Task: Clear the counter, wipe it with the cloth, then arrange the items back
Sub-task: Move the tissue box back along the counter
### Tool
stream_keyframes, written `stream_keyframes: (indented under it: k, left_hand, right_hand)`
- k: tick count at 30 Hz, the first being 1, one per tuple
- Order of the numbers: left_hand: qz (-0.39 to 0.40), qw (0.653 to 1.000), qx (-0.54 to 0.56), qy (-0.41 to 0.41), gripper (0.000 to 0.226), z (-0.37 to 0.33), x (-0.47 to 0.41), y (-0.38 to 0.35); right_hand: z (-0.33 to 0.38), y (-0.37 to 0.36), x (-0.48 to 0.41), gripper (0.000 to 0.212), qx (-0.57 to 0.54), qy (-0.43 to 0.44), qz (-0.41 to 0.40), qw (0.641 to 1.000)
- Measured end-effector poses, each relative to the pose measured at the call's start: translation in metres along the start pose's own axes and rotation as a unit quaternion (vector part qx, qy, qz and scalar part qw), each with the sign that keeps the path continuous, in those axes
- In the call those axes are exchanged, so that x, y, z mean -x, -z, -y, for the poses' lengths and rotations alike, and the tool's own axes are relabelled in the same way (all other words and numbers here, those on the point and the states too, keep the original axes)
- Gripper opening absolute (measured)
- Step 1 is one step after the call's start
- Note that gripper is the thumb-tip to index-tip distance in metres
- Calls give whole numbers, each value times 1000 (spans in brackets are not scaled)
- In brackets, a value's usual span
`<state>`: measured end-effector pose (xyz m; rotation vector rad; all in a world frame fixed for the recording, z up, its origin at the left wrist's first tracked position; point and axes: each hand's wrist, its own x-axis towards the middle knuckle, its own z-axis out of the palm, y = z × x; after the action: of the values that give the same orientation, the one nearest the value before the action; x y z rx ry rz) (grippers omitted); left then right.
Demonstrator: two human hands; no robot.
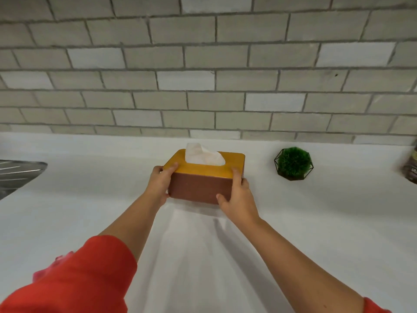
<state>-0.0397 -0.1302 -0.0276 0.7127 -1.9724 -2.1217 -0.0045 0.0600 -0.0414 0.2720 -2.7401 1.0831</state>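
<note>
Both hands are clamping on the tissue box here, one at each end. The left hand is wrapping round the left end, with the thumb lying over the edge of the yellow lid. The right hand is gripping the right end, fingers curling onto the brown front face and one finger reaching up to the lid's corner. The hands are well apart, with the whole box between them.

The box is sitting low over the middle of the white tabletop, casting a shadow toward the person; whether its base is touching the surface, I cannot tell. A white tissue is poking up through the slot in the lid.

Off to the right, well apart from the box, a small green plant in a dark wire-frame pot is standing on the tabletop. At the far right edge a dark blurred item is showing, too unclear to name. At the left edge the metal sink is coming into view. A grey brick wall is running along the back. A red sleeve is covering the left upper arm, and a bit of pink fabric is peeking out beside it.
</note>
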Motion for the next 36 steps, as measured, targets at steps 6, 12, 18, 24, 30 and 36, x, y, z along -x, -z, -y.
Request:
stream_keyframes:
  k: [6,12,18,24,30,36]
  left_hand:
    - [-47,999,11,-10,49,-7,-29,11]
    - [-64,998,14,-6,51,-5,-61,28]
    - [-40,999,7,1,48,-2,-97,34]
    - [1,1000,11,1,44,5,-130,31]
    - [-1,1000,18,-9,45,12,-158,24]
    - [22,1000,12,-14,50,13,-167,18]
  right_hand:
    - [7,-22,-45,79,-15,21,25,999]
    - [12,-46,-78,80,-15,30,55,998]
    - [14,-69,-108,79,-32,-6,64,997]
    - [11,-85,-127,76,-20,-37,27,999]
    - [6,-94,-140,70,2,-49,15,999]
    - [7,-96,-154,60,15,-88,10,996]
